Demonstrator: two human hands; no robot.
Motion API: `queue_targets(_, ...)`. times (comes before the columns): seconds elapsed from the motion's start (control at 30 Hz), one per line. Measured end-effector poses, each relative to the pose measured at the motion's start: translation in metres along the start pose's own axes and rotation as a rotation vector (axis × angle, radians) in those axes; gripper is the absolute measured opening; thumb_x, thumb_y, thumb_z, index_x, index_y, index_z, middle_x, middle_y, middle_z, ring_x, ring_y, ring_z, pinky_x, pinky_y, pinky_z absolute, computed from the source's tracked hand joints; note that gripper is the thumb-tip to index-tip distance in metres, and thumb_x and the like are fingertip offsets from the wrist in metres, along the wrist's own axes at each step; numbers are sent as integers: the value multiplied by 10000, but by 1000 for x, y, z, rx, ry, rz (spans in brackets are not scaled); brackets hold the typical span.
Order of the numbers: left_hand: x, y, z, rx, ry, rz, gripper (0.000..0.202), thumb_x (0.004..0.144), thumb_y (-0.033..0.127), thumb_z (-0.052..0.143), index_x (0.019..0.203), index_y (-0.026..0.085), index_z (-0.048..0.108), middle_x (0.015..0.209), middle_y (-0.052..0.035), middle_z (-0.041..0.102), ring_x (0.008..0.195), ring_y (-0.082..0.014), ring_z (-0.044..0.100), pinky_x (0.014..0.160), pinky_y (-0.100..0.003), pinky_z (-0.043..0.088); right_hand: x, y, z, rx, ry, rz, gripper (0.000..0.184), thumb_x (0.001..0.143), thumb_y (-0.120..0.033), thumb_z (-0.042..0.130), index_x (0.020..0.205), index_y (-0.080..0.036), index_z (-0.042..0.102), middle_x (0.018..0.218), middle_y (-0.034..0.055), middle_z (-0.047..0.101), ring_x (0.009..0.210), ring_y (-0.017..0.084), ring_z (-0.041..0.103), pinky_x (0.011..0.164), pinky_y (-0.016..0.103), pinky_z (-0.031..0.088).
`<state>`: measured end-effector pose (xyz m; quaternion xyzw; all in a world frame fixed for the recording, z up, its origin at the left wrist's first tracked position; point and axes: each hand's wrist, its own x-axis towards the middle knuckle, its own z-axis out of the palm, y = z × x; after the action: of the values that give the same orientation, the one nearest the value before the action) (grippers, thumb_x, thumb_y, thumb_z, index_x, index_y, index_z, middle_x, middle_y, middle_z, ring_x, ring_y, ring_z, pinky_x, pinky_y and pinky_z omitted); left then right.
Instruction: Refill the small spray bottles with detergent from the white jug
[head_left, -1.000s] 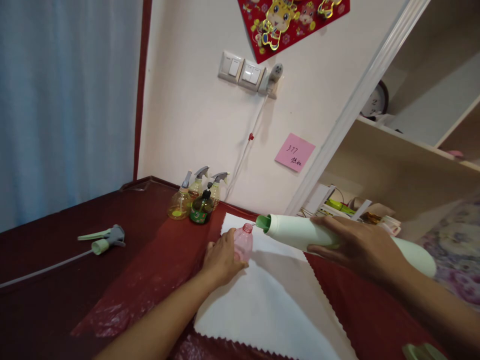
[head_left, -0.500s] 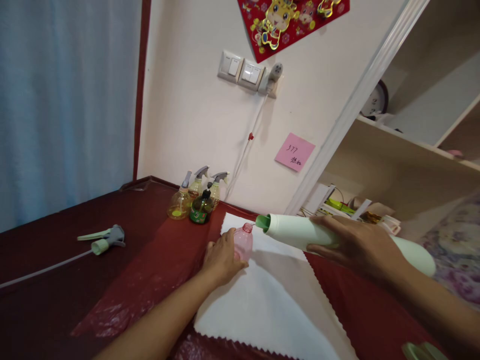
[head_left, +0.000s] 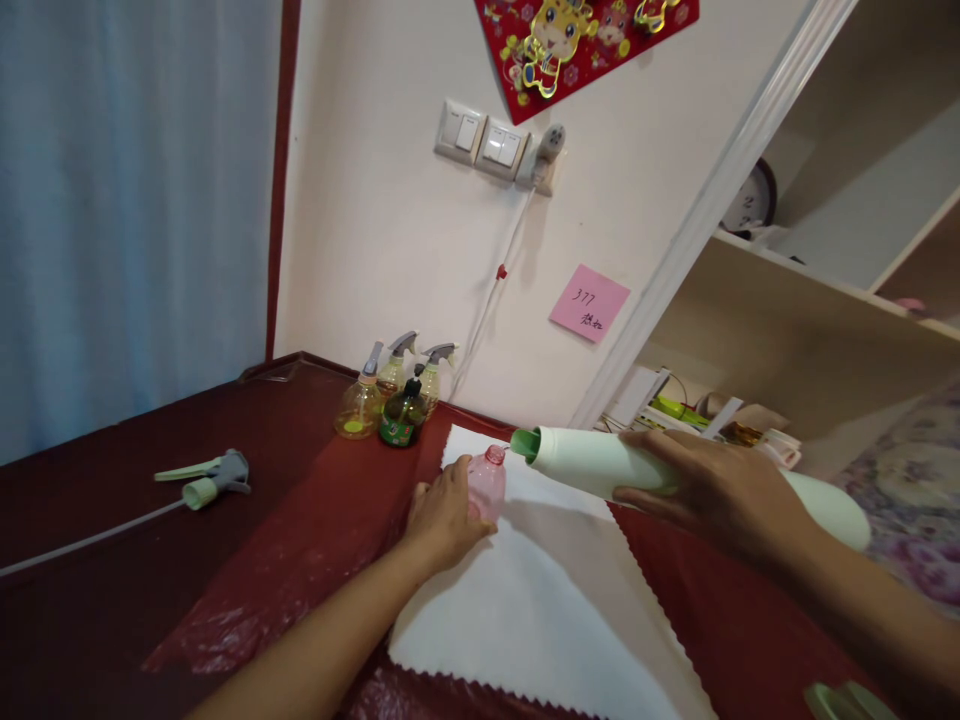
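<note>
"Red-brown tabletop (head_left: 90, 450), pale wall (head_left: 360, 200) behind, blue curtain (head_left: 135, 200) at left. Items along the far edge?"

"Three spray bottles (head_left: 360, 412), one dark green pump bottle (head_left: 403, 418), clustered left of the white cloth (head_left: 510, 620)."

"Left hand (head_left: 442, 515)?"

"Closed around one pink bottle (head_left: 487, 488), translucent, capless, upright at the cloth's far end, near its left edge."

"Right hand (head_left: 712, 490)?"

"Clamped round one pale green flask (head_left: 585, 460), held almost level above the cloth, base toward the right. Its mouth sits just beside the pink bottle's neck, apart from it; a thin clear trickle (head_left: 508, 448) shows between."

"Loose parts?"

"One grey-and-green spray head (head_left: 217, 480), lying on the tabletop's left part, tube pointing to the left edge."
</note>
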<state>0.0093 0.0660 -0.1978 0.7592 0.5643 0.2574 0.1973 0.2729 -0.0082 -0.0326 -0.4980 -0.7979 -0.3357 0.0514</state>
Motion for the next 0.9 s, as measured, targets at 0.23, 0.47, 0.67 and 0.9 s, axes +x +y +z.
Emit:
queue_targets(0.23,0,0,1,-1,12,-5,825,769,385,689,1483,215,313,1521,-193,512,1373,-368,505,1055,-547,392,0,0,1,5,15,-1,403,866,-485,693,1180,-239,640,1083,97,763,791,314,750,583,397,563)
queue_targets(0.47,2,-1,2,-3,13,-5,837,760,383,699,1486,226,312,1513,-191,521,1370,-371,511,1053,-548,393,1,1,-2,-11,-4,-22,410,875,-516,685,1170,-235,640,1020,76,764,762,300,750,547,379,548)
queue_targets(0.67,1,-3,3,-14,14,2,837,761,386,687,1492,249,303,1538,-176,499,1398,-365,481,1064,-550,392,0,2,-2,-31,1,-15,399,856,-490,705,1158,-239,637,1038,86,765,789,313,751,564,379,546)
queue_targets(0.9,3,-5,5,-13,25,4,841,754,384,698,1486,231,313,1527,-185,506,1381,-377,495,1055,-570,395,-2,2,-2,-50,4,-3,387,870,-457,712,1178,-245,613,1034,77,761,792,289,745,561,354,517)
